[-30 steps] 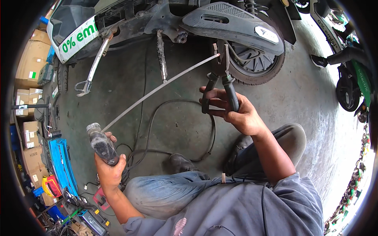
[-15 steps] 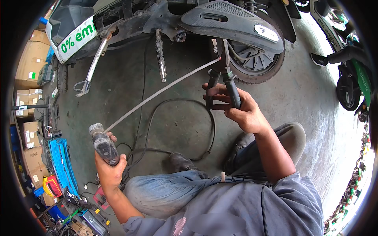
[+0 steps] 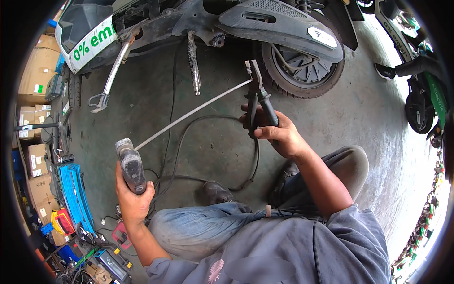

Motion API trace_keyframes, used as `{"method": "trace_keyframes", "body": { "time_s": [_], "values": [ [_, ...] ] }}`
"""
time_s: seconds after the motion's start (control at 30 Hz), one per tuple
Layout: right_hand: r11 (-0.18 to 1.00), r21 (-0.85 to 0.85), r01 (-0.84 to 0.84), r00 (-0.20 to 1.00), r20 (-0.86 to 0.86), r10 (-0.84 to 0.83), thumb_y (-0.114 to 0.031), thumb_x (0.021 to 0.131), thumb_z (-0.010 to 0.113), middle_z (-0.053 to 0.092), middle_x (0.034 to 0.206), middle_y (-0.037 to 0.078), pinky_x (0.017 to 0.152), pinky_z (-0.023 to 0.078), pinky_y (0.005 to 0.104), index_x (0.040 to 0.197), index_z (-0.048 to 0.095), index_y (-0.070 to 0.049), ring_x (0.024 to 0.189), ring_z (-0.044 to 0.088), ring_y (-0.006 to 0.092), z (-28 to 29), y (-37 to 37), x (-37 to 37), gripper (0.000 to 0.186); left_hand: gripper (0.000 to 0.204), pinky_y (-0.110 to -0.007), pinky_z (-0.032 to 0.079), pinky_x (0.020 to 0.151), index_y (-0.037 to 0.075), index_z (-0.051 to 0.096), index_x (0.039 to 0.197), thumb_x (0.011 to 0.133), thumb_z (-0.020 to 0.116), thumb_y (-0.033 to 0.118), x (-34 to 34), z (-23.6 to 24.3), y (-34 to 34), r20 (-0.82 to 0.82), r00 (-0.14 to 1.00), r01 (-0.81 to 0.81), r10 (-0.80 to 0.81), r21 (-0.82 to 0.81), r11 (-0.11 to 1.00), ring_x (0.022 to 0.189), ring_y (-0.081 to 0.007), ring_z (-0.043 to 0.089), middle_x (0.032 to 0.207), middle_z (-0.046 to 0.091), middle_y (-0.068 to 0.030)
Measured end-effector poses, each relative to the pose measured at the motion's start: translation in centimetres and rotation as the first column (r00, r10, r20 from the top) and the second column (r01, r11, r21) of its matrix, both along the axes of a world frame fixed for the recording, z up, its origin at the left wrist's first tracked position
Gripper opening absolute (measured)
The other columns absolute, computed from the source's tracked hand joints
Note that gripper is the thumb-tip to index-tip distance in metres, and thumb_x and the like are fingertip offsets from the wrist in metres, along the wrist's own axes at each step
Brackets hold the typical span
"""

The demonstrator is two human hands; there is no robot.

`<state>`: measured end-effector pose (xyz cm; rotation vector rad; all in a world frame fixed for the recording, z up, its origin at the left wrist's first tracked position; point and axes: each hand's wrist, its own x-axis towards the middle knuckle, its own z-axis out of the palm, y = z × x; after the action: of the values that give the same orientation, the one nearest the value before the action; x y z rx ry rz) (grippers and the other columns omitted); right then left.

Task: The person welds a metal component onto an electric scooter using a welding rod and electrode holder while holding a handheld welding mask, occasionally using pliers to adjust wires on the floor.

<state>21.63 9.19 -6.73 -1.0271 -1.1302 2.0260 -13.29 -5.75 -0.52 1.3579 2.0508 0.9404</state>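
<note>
While the left hand [image 3: 132, 201] is wrapped around the grimy handle [image 3: 131, 165] at 8 o'clock, the right hand [image 3: 276, 135] squeezes pliers [image 3: 259, 102] on the rod [image 3: 194, 113] tip. Risk: the pliers may slip off, whipping the rod toward the scooter wheel [image 3: 302, 71] at 1 o'clock.

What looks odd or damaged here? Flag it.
The scooter has its underside exposed, grimy, with a dirty stand hanging down. A black cable sprawls loose across the floor. Nothing spilled.
</note>
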Motion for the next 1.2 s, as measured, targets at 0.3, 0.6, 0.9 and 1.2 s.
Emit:
{"method": "trace_keyframes", "body": {
  "time_s": [0.3,0.6,0.9,1.2],
  "values": [
    [0.985,-0.168,0.051,0.994,0.099,-0.034,-0.029,0.074,0.082,0.063,0.100,0.010,0.084,0.048,0.0316,0.115,0.057,0.004,0.091,0.060,0.0182,-7.5,-1.0,-1.9,0.058,0.064,-0.031,0.046,0.086,-0.003,0.046,0.126,0.065,0.065,0.001,0.5,-1.8,2.5,-0.101,0.994,0.028,-0.046,-0.168,0.985,0.093,-0.0224,0.056,0.104,0.059,-0.0127],
    [0.985,-0.145,0.092,0.919,0.394,-0.028,-0.031,0.079,0.081,0.059,0.068,0.005,0.057,0.044,0.0295,0.079,0.057,-0.004,0.060,0.054,0.0128,-9.3,0.5,-2.4,0.037,0.068,-0.033,0.046,0.088,-0.005,0.045,0.127,0.064,0.068,0.008,0.6,-4.0,3.8,-0.115,0.990,0.048,-0.080,-0.257,0.965,0.093,-0.0272,0.058,0.104,0.060,-0.0165],
    [0.982,0.177,0.070,0.638,0.749,-0.180,-0.036,0.080,0.077,0.061,0.068,0.014,0.064,0.047,0.0399,0.085,0.056,0.000,0.064,0.059,0.0247,-9.3,1.1,-3.0,0.042,0.073,-0.034,0.046,0.091,-0.008,0.043,0.129,0.063,0.069,0.010,0.7,-4.8,4.5,-0.138,0.990,-0.002,-0.041,-0.299,0.954,0.097,-0.0280,0.059,0.107,0.060,-0.0167],
    [0.949,-0.140,0.283,0.537,0.843,-0.036,-0.037,0.078,0.069,0.058,0.124,0.029,0.095,0.046,0.0406,0.130,0.046,0.011,0.117,0.057,0.0358,-14.9,2.9,1.4,0.074,0.060,-0.032,0.044,0.092,0.003,0.054,0.120,0.062,0.068,0.005,-0.4,-5.6,4.7,0.577,0.816,0.145,-0.003,-0.200,0.969,0.099,-0.0158,0.055,0.103,0.056,-0.0030]
  ]
}}
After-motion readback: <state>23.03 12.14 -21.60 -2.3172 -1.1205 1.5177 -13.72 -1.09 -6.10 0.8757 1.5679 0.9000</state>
